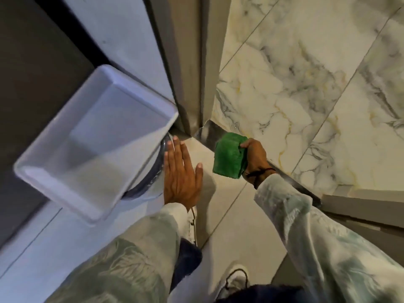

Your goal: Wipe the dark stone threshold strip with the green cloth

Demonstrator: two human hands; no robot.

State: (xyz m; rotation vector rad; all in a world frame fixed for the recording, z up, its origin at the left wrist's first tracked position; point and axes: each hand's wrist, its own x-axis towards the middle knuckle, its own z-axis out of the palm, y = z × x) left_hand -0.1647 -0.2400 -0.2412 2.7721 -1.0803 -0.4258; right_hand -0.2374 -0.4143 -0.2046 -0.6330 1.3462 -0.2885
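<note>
Head view, looking down: I count two hands, one cloth, one dark strip, two shoes.

My right hand [253, 158] sits just right of centre, at about three o'clock from the middle of the picture. Its fingers are curled closed around one folded green cloth [229, 156], which hangs from my grip on the hand's nine o'clock side. A dark cord circles that wrist.

The cloth is over the dark stone threshold strip [206, 133]. That single strip runs from the foot of the door frame [196, 84] near centre down toward four o'clock, passing under my right hand and sleeve and showing again beyond the sleeve. I cannot tell whether the cloth is pressed onto the stone or held just above it.

My left hand [180, 173] lies at about seven o'clock from the cloth, well apart from it. It is spread flat with fingers straight and together, thumb out to the side, gripping nothing. The palm rests against the front of one white appliance [87, 40], with the fingertips by the dark round door rim [161, 158]. One white drawer tray [96, 141] juts out at nine o'clock from this hand.

Veined marble tiles [306, 73] fill the one-to-three o'clock area beyond the strip; plain pale tiles [225, 215] lie on my side.

My two white shoes show at six o'clock: one [193, 224] beside my left sleeve, one [235, 281] at the bottom edge.
</note>
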